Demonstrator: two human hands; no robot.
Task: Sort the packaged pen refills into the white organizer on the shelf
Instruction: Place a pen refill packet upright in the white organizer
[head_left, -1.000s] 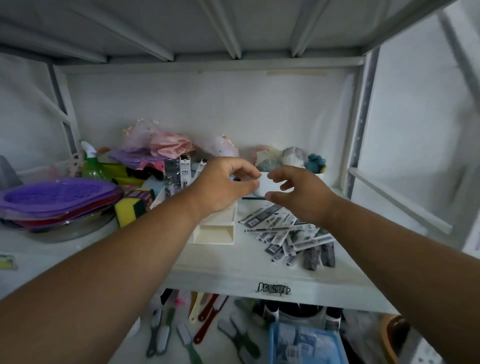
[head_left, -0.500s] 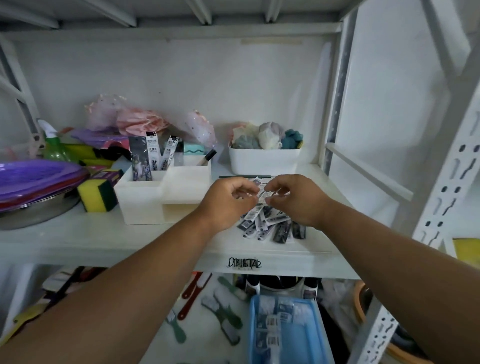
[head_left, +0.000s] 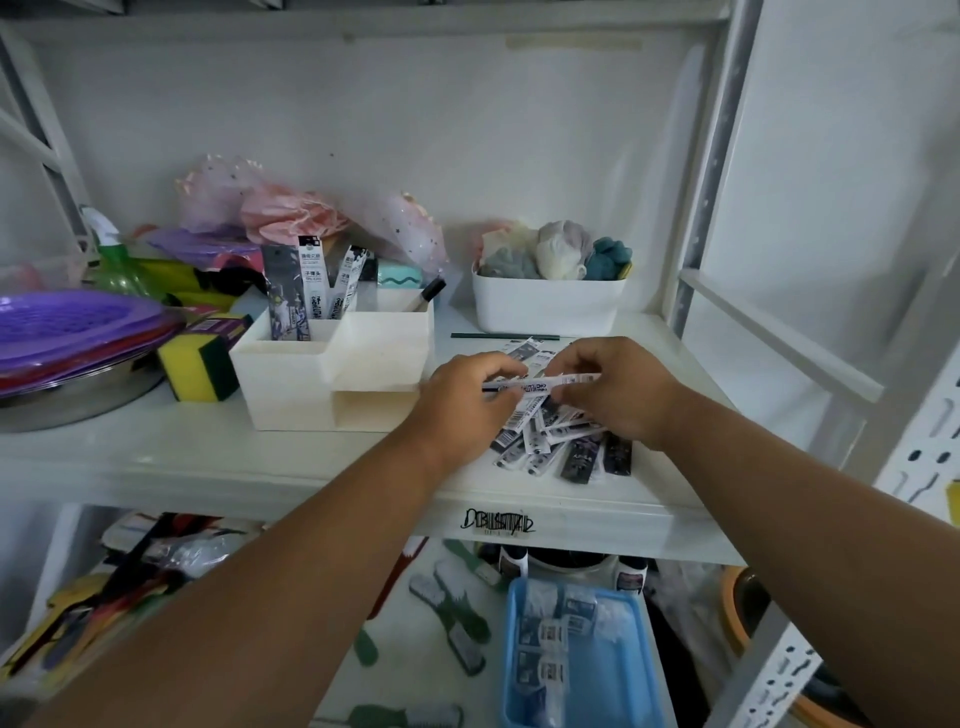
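A white stepped organizer (head_left: 291, 379) stands on the shelf; several packaged refills (head_left: 317, 291) stand upright in its tall back-left compartment. A loose pile of packaged pen refills (head_left: 566, 441) lies on the shelf to its right. Above that pile, my left hand (head_left: 467, 400) and my right hand (head_left: 618, 389) both pinch one long white refill packet (head_left: 540, 387), held level between them, left hand at its left end and right hand at its right end. My fingers hide part of the packet and the pile's middle.
A white bin (head_left: 545, 306) of soft items sits behind the pile, a thin dark stick (head_left: 504, 336) in front of it. A yellow-green sponge (head_left: 197, 364) and purple plates (head_left: 67, 332) lie left. Shelf posts (head_left: 711, 156) stand at right. A blue tray (head_left: 576, 654) sits below.
The view has dropped and come closer. My hands came down from the back of the shelf to the pile and now hold one refill packet level between them.
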